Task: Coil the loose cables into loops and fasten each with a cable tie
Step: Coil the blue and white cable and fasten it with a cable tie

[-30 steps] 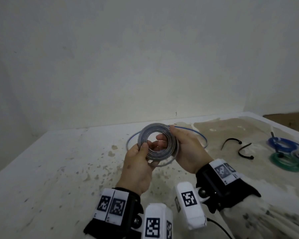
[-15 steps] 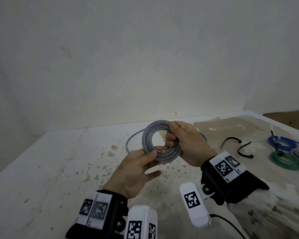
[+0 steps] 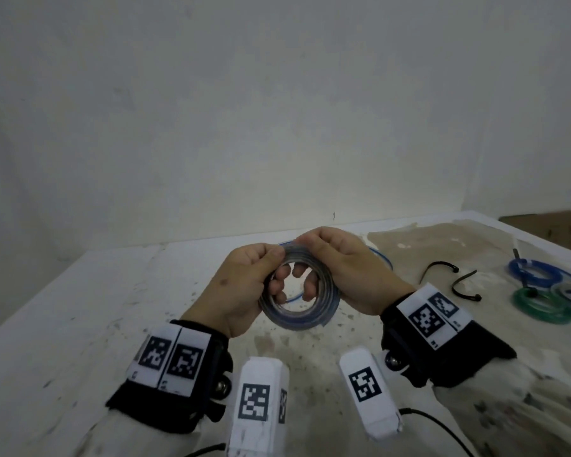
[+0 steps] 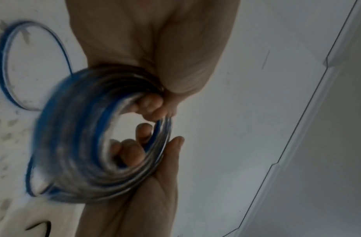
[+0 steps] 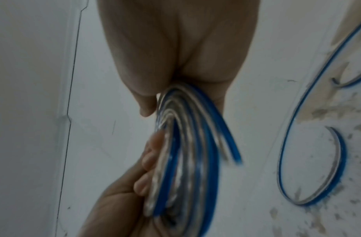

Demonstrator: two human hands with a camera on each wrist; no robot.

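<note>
The light is dim, flat and cool, with only a soft shadow on the table (image 3: 80, 324) just below the left hand (image 3: 238, 288) and right hand (image 3: 346, 272); its source cannot be made out, though it may come from above. In the head view the wide lens bends the table edge beyond the hands. Both wrist views are soft with motion blur, smearing the strands of the cable coil (image 4: 78, 144) between the palms, and straight wall lines beside the hands bow.
</note>
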